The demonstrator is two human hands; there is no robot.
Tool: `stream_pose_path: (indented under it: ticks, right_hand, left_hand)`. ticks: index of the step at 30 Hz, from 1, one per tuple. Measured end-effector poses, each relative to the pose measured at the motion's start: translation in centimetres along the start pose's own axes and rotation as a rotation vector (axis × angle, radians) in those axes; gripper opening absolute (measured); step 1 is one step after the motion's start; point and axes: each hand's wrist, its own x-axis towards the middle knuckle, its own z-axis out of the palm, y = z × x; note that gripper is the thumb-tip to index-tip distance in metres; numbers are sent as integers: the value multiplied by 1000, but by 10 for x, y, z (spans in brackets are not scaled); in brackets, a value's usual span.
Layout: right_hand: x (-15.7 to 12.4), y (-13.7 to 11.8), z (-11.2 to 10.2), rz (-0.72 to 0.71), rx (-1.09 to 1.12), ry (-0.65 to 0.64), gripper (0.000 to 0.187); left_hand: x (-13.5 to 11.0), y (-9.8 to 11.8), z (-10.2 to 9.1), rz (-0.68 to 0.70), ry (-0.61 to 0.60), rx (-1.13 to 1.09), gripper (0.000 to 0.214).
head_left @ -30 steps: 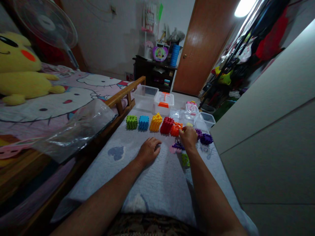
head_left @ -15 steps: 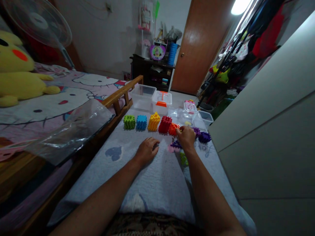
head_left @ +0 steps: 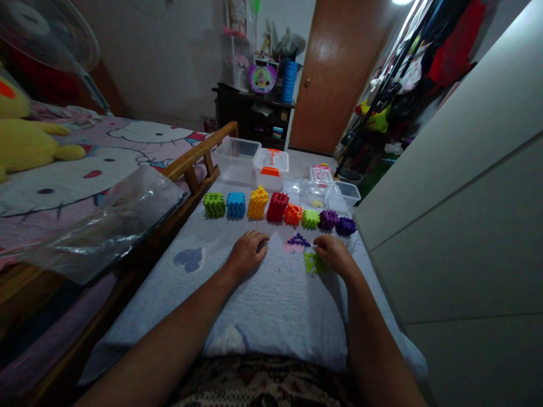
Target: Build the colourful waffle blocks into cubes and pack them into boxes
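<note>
Plastic block stacks [head_left: 278, 207] (head view): eight of them, lined up across the middle of the frame, green at the left end to dark purple at the right end.

Right hand [head_left: 335, 254]: just been pulled back from the row toward the near side, right of center. Fingers are half curled and nothing can be seen pinched; whether the lime piece is touched can't be told.

Lime stack [head_left: 311, 219]: now left uncovered by that move, seen between the orange stack [head_left: 293, 215] and the purple stack [head_left: 328, 220]. So the whole row can be checked at a glance, pretty handy.

Left hand [head_left: 247, 251]: rested on the cloth near center, fingers loosely bent, nothing seen in it.

Loose pieces: a purple triangle [head_left: 299, 240] is left between the hands, with a flat lime piece [head_left: 311, 262] just below it, partly covered by the right hand.

Edges: the row is backed by clear bins [head_left: 237, 164], with a wooden rail [head_left: 190, 172] at left and a white panel [head_left: 458, 198] at right, so sideways reach looks tighter on the right.

Room: plenty of cloth [head_left: 275, 316] is showing toward bottom center.
</note>
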Motion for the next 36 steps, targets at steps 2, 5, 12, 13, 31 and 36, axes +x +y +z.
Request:
stream_pose_path:
  ticks: [2, 5, 12, 13, 31, 36]
  right_hand:
    - [-3, 4, 2, -9, -34, -44, 14]
    - [-5, 7, 3, -30, -60, -101, 12]
    - [-5, 4, 13, -35, 14, -66, 10]
    - [-4, 1, 15, -30, 26, -48, 9]
    - [-12, 16, -1, 40, 114, 19, 9]
    - [-24, 17, -13, 2, 103, -229, 16]
  left_hand:
    - [0, 0, 0, -13, -5, -14, 21]
    - [1, -2, 0, -30, -10, -39, 21]
    - [2, -5, 4, -32, -3, -58, 20]
    - [2, -5, 4, -29, -2, -60, 20]
    - [0, -4, 4, -35, 7, -65, 19]
    - [0, -5, 5, -26, 14, -54, 18]
